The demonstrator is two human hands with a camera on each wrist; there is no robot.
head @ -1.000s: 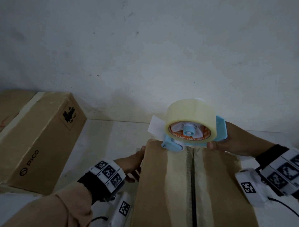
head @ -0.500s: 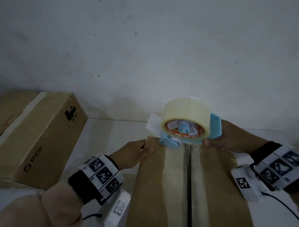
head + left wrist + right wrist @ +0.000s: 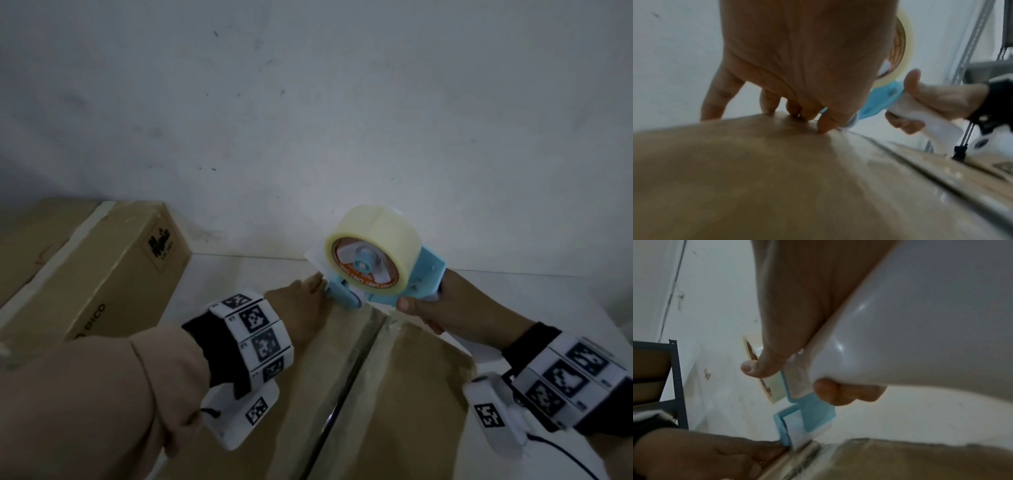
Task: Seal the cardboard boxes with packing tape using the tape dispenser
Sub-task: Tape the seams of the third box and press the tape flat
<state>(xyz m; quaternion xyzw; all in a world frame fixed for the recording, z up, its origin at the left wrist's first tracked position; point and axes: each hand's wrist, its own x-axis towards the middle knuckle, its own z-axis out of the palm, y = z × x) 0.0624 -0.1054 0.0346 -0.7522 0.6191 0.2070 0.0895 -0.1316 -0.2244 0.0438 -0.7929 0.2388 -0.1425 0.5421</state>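
A brown cardboard box [image 3: 404, 404] lies in front of me with its centre seam [image 3: 346, 387] running away from me. My right hand [image 3: 442, 305] grips the white handle [image 3: 910, 331] of a blue tape dispenser [image 3: 424, 274] that carries a roll of clear tape [image 3: 373, 243]. The dispenser's front roller [image 3: 342, 298] sits at the box's far edge over the seam. My left hand [image 3: 301, 301] rests on the box top at that far edge, fingers [image 3: 764, 102] reaching over it, thumb tip [image 3: 824, 126] pressing down beside the roller.
A second cardboard box [image 3: 113, 274] marked PICO lies at the left against the white wall [image 3: 308, 120]. Both boxes sit on a white table [image 3: 239, 277]. A dark metal shelf [image 3: 676, 382] stands off to one side in the right wrist view.
My left hand moved from the box's left side up onto the top and forward to the far edge beside the roller. The dispenser stayed at the far edge.
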